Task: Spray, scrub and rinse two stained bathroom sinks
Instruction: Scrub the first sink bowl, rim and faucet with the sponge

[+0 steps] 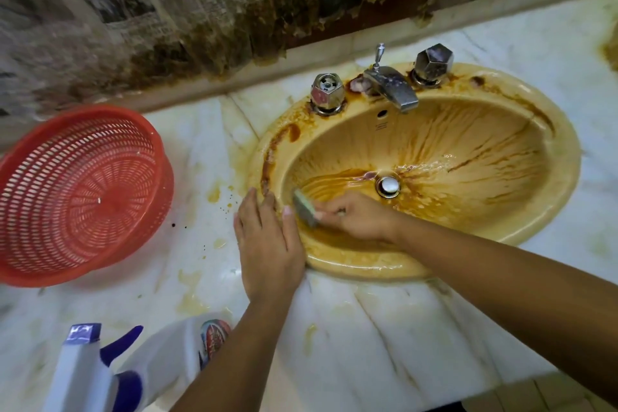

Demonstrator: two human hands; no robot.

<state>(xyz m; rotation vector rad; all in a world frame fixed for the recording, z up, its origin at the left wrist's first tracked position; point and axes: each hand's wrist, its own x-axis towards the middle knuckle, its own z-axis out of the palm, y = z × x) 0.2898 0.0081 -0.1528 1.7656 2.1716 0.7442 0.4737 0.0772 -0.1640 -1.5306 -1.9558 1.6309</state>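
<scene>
**A:** Your right hand [359,217] sat just below the middle of the frame, inside the sink [565,157]. Its fingers were curled tight round a greenish sponge [305,211], pinching it at the near end. The sponge was blurred, but it lay against the bowl's lower-left wall, left of the drain stopper [388,186].

**B:** Your left hand [267,244] gripped nothing. You had it flat, palm down, with the fingers straight and close together. The fingertips lay at the sink's stained left rim and the heel lay on the marble counter [368,328]. Its thumb was just beside the sponge.

**A:** The sink filled the right half of the frame. It was yellowish, with brown streaks running down toward the stopper and a darker crust along the left rim. Water shone around the stopper.

**B:** At the sink's upper edge you had 1 chrome spout [393,87] between 2 faceted handles, the left knob [327,92] and the right knob [433,62]. I could not tell whether the tap ran.

**A:** Your spray bottle [167,354] was at the lower left of the frame, on the counter and well apart from both hands.

**B:** A red basket [80,194] stood on the counter at the left of the frame, apart from the sink and from your hands.
</scene>
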